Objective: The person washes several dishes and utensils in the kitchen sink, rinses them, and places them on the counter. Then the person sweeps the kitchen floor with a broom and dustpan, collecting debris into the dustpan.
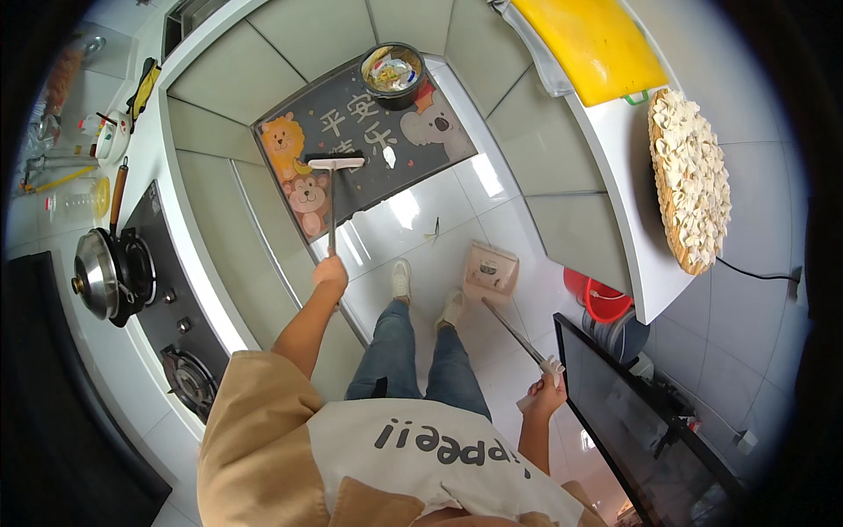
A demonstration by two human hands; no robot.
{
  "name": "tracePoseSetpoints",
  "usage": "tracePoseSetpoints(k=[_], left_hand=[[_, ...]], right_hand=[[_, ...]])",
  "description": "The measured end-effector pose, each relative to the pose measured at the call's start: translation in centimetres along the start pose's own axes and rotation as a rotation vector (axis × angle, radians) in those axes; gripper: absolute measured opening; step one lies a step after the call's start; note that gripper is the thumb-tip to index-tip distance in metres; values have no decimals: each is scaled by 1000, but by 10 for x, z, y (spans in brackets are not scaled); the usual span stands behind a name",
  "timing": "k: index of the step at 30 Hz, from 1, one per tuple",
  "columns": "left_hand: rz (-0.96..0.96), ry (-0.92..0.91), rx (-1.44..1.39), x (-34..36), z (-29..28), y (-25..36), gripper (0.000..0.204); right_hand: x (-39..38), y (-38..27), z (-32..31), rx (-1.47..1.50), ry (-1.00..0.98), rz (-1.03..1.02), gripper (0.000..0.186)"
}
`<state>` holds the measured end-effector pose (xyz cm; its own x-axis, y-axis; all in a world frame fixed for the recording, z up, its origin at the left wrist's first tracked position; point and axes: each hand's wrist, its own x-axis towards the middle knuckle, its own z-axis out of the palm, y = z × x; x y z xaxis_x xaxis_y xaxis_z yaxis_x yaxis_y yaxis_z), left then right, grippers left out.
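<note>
My left hand (330,274) is wrapped round the handle of a broom (332,206). The broom's pale head with dark bristles rests on a dark grey floor mat (351,198) with cartoon animals. Just right of the bristles lies a small white scrap (389,157). Low on the right, my right hand (548,397) grips the long handle of a pinkish dustpan (490,270), with something whitish at the grip. The dustpan sits on the tiles beside my right shoe. A thin greenish scrap (435,230) lies on the tiles between mat and dustpan.
A black bin (397,99) full of rubbish stands at the mat's far edge. Cabinets flank the floor. On the left is a gas stove (167,303) with a lidded wok (97,274). A red bucket (606,301) and a glass-fronted black frame (641,430) stand at right.
</note>
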<state>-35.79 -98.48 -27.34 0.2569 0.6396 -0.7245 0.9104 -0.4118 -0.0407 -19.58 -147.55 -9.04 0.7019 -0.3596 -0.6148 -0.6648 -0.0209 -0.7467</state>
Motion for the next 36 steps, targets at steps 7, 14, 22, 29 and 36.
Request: tracePoseSetpoints(k=[7,14,22,29,36], left_hand=[[195,-63,74,-68,64,73,52],[373,-222,209,-140,44,19,66],[120,-210,-307,-114,72,61,73],[141,-394,-463,-212,166,76,70],[58,-461,-546,-249,133,53,59]], right_hand=[[3,4,-35,-8,-10,22,34],[17,7,-64,17,20,44,32],[35,20,-98,35,4,49,43],[34,19,-115,-17,44,35,41],[47,22,-125,44,30,66,43]])
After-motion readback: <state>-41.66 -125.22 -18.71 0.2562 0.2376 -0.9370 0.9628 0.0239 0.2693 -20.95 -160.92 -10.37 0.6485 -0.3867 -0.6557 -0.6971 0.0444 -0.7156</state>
